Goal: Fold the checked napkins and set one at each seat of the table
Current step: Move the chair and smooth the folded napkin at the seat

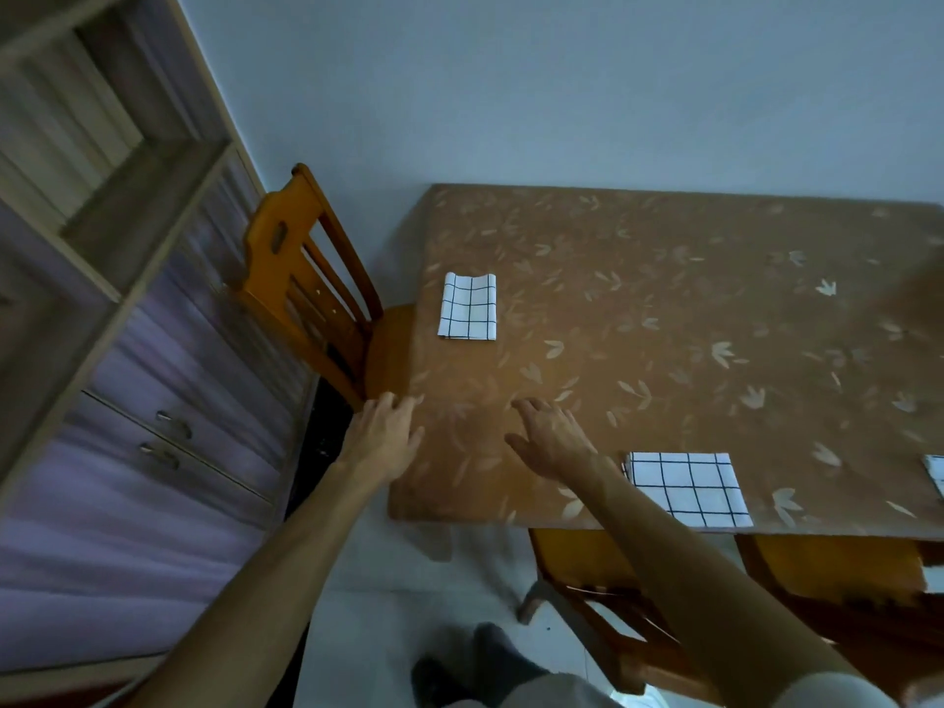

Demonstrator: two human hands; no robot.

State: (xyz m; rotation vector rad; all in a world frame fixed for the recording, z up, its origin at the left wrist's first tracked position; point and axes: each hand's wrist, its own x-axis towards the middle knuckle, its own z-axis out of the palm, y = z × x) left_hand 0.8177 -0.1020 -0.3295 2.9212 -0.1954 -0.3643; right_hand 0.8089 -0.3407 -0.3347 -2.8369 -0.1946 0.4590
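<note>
A folded white napkin with black checks lies at the table's left end, in front of the wooden chair. A second folded checked napkin lies at the near edge, above another chair seat. The corner of a third napkin shows at the right border. My left hand hovers over the table's near left corner, fingers spread, holding nothing. My right hand is also empty and spread, over the table just left of the second napkin.
The table has a brown leaf-patterned cover and stands against a pale wall. A shelf and cabinet unit fills the left side. Another chair seat sits under the near edge at the right. My feet are on the light floor.
</note>
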